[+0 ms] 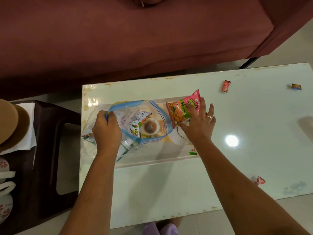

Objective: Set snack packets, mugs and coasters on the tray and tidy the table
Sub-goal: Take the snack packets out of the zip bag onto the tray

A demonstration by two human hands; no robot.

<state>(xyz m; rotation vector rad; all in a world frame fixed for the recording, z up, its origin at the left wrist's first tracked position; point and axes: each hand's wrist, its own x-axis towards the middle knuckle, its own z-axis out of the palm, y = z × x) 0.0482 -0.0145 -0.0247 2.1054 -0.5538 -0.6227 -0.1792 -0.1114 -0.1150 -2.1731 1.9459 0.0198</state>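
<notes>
A clear zip bag with a blue rim (152, 112) lies on the printed tray (152, 158) at the left of the white table (220, 158). My left hand (105, 129) grips the bag's left rim and holds its mouth apart. Inside the bag lies a white and green snack packet (135, 122). My right hand (198, 122) holds a pink snack packet (183, 107) at the bag's right edge, above the tray. The tray's print shows a cup of tea through the bag.
Three small crumpled wrappers lie on the table: one red (226, 86), one orange (296, 86), one pink (260, 180). A dark brown stool (50, 150) stands left of the table with floral mugs (6, 200) and a white cloth (30, 138). A maroon sofa (135, 39) is behind.
</notes>
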